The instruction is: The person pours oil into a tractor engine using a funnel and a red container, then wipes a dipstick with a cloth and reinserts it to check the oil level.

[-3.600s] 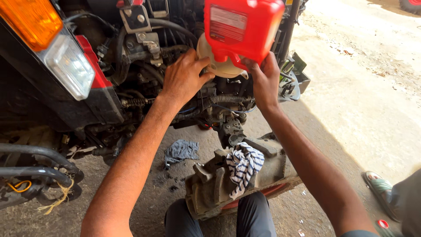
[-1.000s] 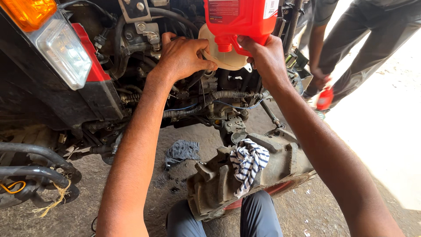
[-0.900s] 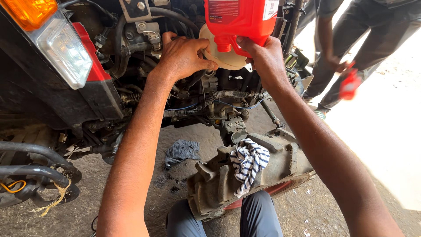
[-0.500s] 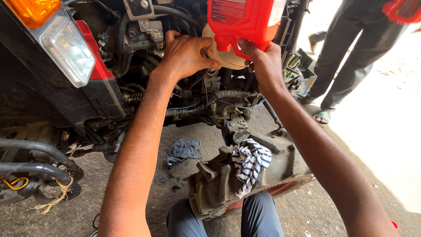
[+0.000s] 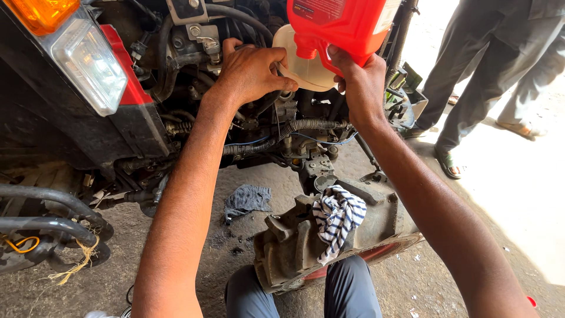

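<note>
Headlight (image 5: 88, 62) far left. Left hand (image 5: 250, 73) grips funnel (image 5: 303, 62) rim over the engine (image 5: 294, 129). Right hand (image 5: 360, 85) clamped on tipped red can (image 5: 344, 23), spout in funnel. Striped rag (image 5: 335, 218) lies on housing (image 5: 294, 247) below.

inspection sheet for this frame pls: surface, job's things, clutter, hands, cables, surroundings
Surface: bare concrete floor with dark stains.
Job's things: red jug tipped, spout down, over a pale funnel at the engine.
Clutter: striped rag on a metal housing; dark rag on the floor.
Hands: left hand grips the funnel; right hand supports the jug.
Cables: corrugated hose, thin blue wire.
Surroundings: headlamp; another person's legs nearby.
</note>
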